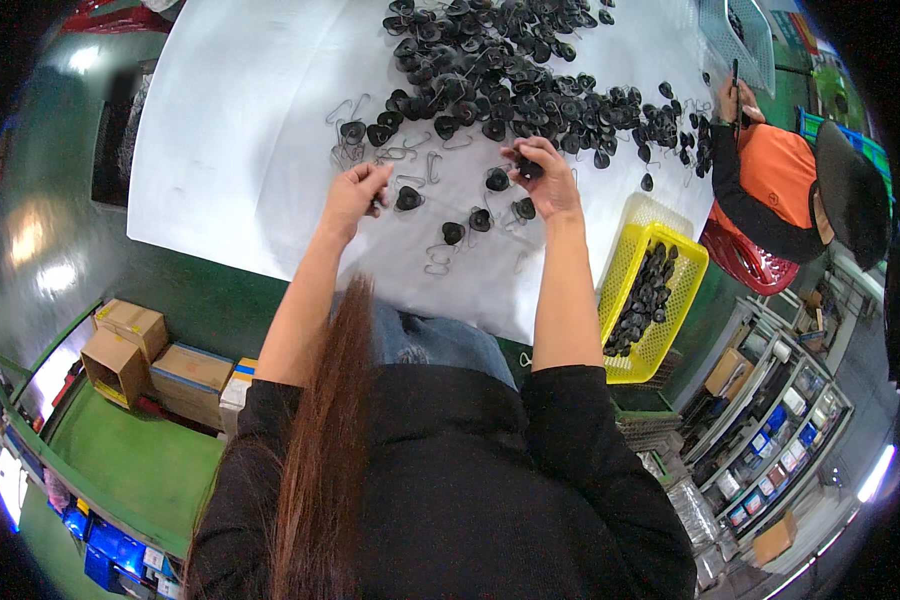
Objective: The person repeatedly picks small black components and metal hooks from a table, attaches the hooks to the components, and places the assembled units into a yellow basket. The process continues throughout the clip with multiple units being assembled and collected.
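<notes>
My right hand (550,180) is closed around a round black piece (530,168), held just above the white table. My left hand (354,198) is pinched beside some loose wire hooks (398,154); what its fingers hold, if anything, is too small to make out. Between the hands, several black pieces lie apart, one of them a domed black piece (408,198) near my left fingers. Beyond my hands spreads a large heap of similar black pieces (480,70), some with thin wire hooks attached.
A yellow plastic basket (610,290) holding black pieces stands at the table's right edge. Another person (775,180) in orange and black sits at the right, holding a dark object. A pale blue basket (755,50) is at the far right. Cardboard boxes (190,380) are behind left.
</notes>
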`<state>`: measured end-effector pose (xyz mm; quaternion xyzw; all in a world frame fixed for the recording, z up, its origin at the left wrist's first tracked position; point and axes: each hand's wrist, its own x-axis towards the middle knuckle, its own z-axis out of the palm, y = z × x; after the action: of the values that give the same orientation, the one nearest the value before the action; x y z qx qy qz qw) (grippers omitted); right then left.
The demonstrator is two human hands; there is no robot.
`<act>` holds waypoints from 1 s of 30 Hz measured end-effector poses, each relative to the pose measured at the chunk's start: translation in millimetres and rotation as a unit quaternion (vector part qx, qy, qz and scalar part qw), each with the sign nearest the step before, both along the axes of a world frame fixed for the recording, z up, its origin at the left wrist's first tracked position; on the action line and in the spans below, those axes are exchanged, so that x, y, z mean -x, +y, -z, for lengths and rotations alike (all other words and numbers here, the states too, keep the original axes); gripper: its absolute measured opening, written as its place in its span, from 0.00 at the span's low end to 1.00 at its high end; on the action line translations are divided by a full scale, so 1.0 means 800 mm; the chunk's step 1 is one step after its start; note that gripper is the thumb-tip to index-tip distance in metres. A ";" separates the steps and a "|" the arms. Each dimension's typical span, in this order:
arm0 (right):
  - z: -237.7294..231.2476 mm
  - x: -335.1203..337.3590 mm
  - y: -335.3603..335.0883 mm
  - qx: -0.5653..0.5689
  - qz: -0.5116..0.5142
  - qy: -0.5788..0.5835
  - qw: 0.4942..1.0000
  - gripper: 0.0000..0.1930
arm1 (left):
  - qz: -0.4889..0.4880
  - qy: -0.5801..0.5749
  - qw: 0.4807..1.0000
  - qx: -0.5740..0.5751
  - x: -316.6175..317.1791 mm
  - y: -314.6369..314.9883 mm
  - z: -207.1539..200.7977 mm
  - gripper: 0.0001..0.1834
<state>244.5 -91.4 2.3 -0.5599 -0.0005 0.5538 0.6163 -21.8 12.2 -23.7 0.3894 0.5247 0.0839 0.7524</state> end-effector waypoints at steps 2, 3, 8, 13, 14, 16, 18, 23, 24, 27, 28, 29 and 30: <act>0.004 -0.015 0.002 0.070 -0.036 -0.049 0.996 0.08 | 0.056 0.124 0.963 -0.233 -0.008 -0.023 0.013 0.17; 0.012 -0.017 0.009 0.095 -0.108 -0.201 0.969 0.09 | 0.090 0.178 0.915 -0.349 -0.013 -0.035 0.018 0.18; 0.057 0.016 0.054 0.311 -0.248 -0.686 0.609 0.19 | 0.192 0.230 0.827 -0.475 -0.035 -0.065 0.027 0.18; 0.019 0.000 0.032 0.129 -0.222 -0.275 0.926 0.11 | 0.215 0.245 0.819 -0.473 -0.025 -0.054 0.027 0.13; 0.007 -0.008 0.016 0.074 -0.152 -0.079 0.982 0.10 | 0.191 0.249 0.810 -0.496 -0.020 -0.053 0.027 0.12; -0.012 -0.015 -0.029 -0.022 -0.075 0.002 0.997 0.09 | 0.176 0.229 0.810 -0.511 -0.008 -0.054 0.025 0.11; -0.013 -0.024 -0.054 -0.030 -0.038 0.016 0.999 0.09 | 0.166 0.193 0.843 -0.475 0.004 -0.058 0.021 0.12; 0.036 0.008 -0.046 0.225 -0.231 -0.443 0.837 0.15 | 0.169 0.232 0.859 -0.423 0.007 -0.076 0.010 0.15; 0.045 0.021 -0.042 0.259 -0.266 -0.582 0.724 0.17 | 0.182 0.249 0.850 -0.428 0.003 -0.081 0.010 0.16; 0.055 0.040 -0.032 0.260 -0.282 -0.624 0.681 0.19 | 0.196 0.267 0.825 -0.457 -0.003 -0.087 0.018 0.17; 0.051 0.040 -0.038 0.239 -0.265 -0.562 0.746 0.18 | 0.204 0.255 0.827 -0.458 -0.003 -0.087 0.022 0.17; 0.044 0.032 -0.046 0.221 -0.266 -0.474 0.810 0.16 | 0.204 0.239 0.828 -0.465 -0.001 -0.086 0.026 0.18; 0.036 0.019 -0.054 0.200 -0.263 -0.381 0.863 0.15 | 0.205 0.234 0.826 -0.471 0.002 -0.086 0.030 0.17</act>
<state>229.3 -134.6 -26.4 -0.8177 -0.2720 0.4271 0.2738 -23.4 -56.3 -48.0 0.8029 0.4898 0.0714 0.3322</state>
